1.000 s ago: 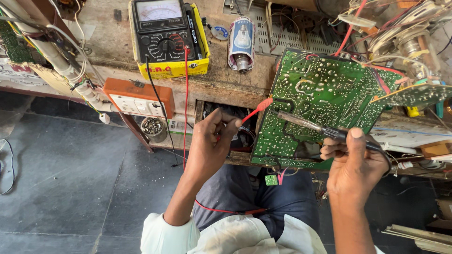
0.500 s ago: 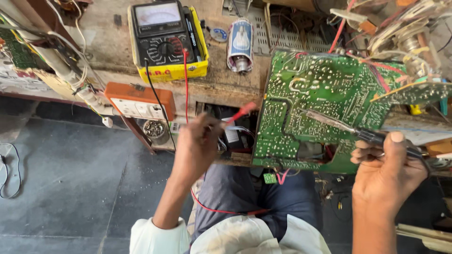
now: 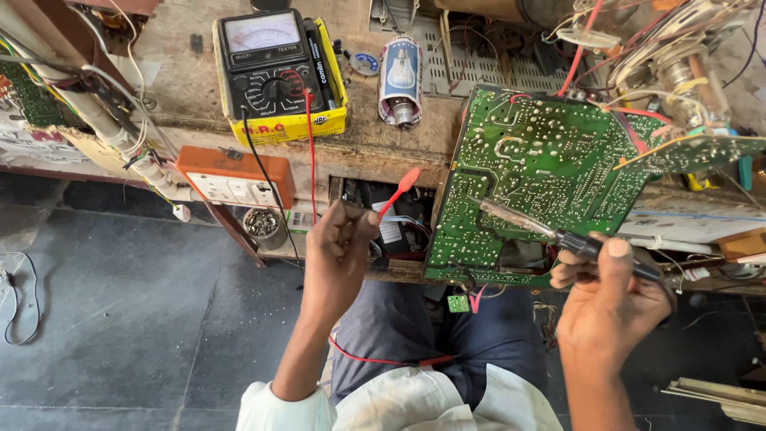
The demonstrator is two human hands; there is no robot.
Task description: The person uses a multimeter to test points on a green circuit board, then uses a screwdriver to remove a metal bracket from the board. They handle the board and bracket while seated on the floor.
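Overhead, head view: left hand (image 3: pixel 339 247) closed around a red probe (image 3: pixel 401 187), tip aimed at the green circuit board (image 3: pixel 527 175). Right hand (image 3: pixel 610 299) grips a soldering iron (image 3: pixel 519 219), its tip lying against the board's solder side. Board leans tilted on the surface (image 3: pixel 375 148), beside the multimeter (image 3: pixel 275 76). Risk: iron could slide and bridge neighbouring joints; the probe's red lead might snag.

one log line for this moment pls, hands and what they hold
left hand: holds red probe, off board | right hand: holds soldering iron, tip over green circuit board | multimeter: on bench, leads plugged in
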